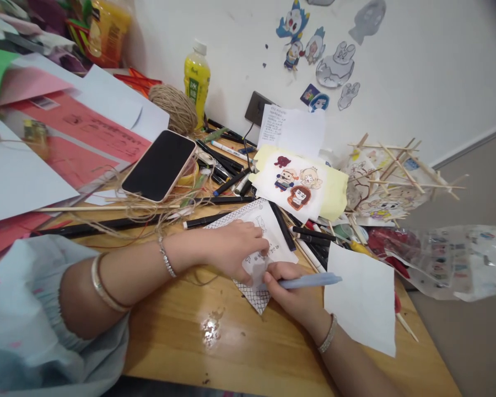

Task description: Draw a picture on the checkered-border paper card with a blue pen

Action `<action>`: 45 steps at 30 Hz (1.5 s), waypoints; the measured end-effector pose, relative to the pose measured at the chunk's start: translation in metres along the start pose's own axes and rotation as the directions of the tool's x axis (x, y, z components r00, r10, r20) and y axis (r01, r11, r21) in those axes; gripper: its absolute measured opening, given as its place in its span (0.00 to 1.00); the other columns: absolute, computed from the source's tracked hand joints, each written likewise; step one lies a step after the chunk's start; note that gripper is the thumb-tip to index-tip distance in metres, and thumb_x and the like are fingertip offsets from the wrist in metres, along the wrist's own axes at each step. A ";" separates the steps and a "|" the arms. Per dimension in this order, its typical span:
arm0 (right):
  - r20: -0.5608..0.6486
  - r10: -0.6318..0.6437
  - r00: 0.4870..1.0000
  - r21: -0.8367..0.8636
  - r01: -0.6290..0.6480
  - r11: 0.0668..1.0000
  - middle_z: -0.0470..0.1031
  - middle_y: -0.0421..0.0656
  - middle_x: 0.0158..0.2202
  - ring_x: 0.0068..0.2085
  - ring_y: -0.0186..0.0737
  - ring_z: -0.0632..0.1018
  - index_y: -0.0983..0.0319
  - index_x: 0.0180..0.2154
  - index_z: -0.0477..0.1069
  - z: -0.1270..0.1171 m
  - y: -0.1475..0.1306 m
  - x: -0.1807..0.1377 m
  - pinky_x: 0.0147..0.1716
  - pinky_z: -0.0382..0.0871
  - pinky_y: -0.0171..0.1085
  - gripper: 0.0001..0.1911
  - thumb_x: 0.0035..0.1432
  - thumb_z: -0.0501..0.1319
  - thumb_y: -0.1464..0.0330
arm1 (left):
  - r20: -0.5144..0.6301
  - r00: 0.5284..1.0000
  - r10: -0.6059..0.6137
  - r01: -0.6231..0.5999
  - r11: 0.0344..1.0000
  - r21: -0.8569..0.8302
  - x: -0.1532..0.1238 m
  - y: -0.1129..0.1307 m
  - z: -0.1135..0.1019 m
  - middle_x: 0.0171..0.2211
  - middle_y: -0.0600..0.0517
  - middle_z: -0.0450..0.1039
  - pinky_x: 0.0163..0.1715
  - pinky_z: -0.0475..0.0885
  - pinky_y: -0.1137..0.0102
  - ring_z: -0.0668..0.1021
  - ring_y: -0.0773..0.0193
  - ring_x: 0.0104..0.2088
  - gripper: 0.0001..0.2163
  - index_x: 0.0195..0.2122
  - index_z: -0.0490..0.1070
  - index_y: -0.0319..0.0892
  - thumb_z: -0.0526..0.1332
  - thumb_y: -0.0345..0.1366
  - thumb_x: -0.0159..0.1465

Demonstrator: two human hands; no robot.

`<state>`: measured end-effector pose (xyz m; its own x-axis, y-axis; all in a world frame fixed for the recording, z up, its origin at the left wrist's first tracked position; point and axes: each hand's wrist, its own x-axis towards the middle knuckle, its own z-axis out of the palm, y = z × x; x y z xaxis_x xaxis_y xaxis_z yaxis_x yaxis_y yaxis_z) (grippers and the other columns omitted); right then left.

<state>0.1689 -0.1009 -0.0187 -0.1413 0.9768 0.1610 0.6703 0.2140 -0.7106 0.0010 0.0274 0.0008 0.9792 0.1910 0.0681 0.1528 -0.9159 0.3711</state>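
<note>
A small white sheet with a line drawing and a crosshatched border lies on the wooden table. My left hand rests on it with curled fingers, pressing it down. My right hand is closed around a light blue pen, whose tip meets the sheet next to my left fingers. Both wrists wear bracelets.
A phone lies face up at the back left, by a ball of twine and a yellow bottle. Black markers, a cartoon sticker sheet, a blank white paper, a stick frame and a plastic bag crowd the right.
</note>
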 end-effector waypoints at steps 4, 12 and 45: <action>0.010 -0.031 0.999 -0.028 0.031 0.999 0.58 0.35 0.18 0.21 0.33 0.63 0.59 0.18 0.51 0.000 -0.004 0.002 0.22 0.54 0.36 0.20 0.60 0.55 0.69 | -0.003 1.000 -0.013 0.013 1.000 -0.027 0.001 0.000 0.000 0.41 0.49 0.71 0.44 0.63 0.63 0.72 0.52 0.44 0.22 0.46 0.72 0.43 0.70 0.44 0.51; 0.025 -0.064 0.998 -0.061 0.066 0.996 0.58 0.36 0.17 0.21 0.33 0.63 0.59 0.18 0.51 -0.001 -0.008 0.005 0.21 0.54 0.35 0.20 0.60 0.54 0.69 | 0.020 0.999 -0.026 0.027 0.999 -0.039 0.002 0.002 -0.002 0.42 0.48 0.71 0.45 0.62 0.63 0.72 0.51 0.45 0.23 0.47 0.72 0.44 0.70 0.45 0.52; 0.027 0.004 1.000 -0.032 -0.003 0.999 0.57 0.35 0.18 0.22 0.33 0.62 0.59 0.19 0.48 -0.001 -0.006 0.003 0.21 0.53 0.34 0.18 0.56 0.54 0.69 | 0.075 0.996 -0.049 0.050 0.999 -0.011 0.002 0.007 -0.009 0.44 0.47 0.71 0.47 0.63 0.62 0.72 0.50 0.47 0.23 0.48 0.71 0.44 0.70 0.46 0.53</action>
<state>0.1649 -0.0991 -0.0133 -0.1583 0.9775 0.1394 0.6940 0.2106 -0.6885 0.0028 0.0244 0.0120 0.9779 0.2082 -0.0198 0.1997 -0.9015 0.3840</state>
